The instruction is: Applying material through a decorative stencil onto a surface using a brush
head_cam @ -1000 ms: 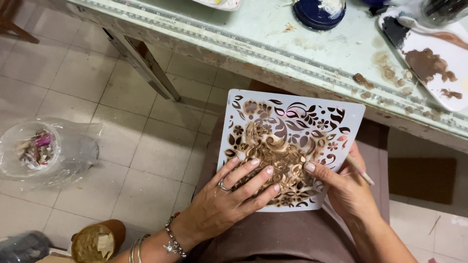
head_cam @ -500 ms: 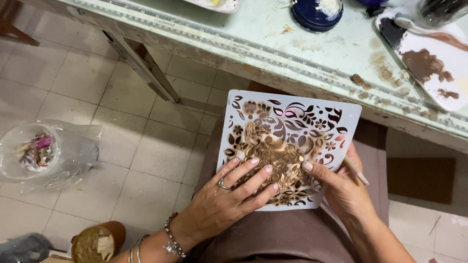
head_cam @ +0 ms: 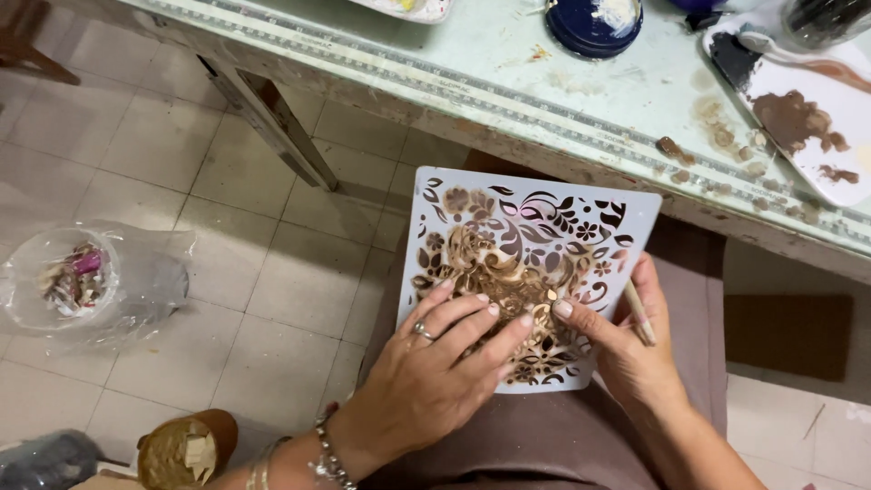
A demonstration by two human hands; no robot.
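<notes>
Little had shifted over the last second: the left hand (head_cam: 426, 372) had slid its fingers slightly further right across the stencil (head_cam: 526, 272), closing toward the right hand (head_cam: 626, 349), while the sheet itself stayed put on the lap. That small creep suggested the sheet was being smoothed and held flat rather than lifted.

Nearest the camera, the left hand lay palm down with its fingers spread and pressed onto the lower middle of the stencil, a ring on one finger and bracelets at the wrist. The right hand rested on the sheet's lower right edge, forefinger stretched flat toward the left fingertips, with a thin brush handle (head_cam: 638, 313) tucked against the palm; how tightly it was gripped could not be told.

The white cut-out stencil lay nearly flat on the brown-clad lap, roughly square, so it had no marked long axis; it was turned slightly clockwise, its far edge pointing toward the tabletop (head_cam: 508, 68).

Beyond, on the tabletop, stood a dark blue jar lid (head_cam: 594, 23) and a white palette (head_cam: 798, 118) smeared with brown paint.
</notes>
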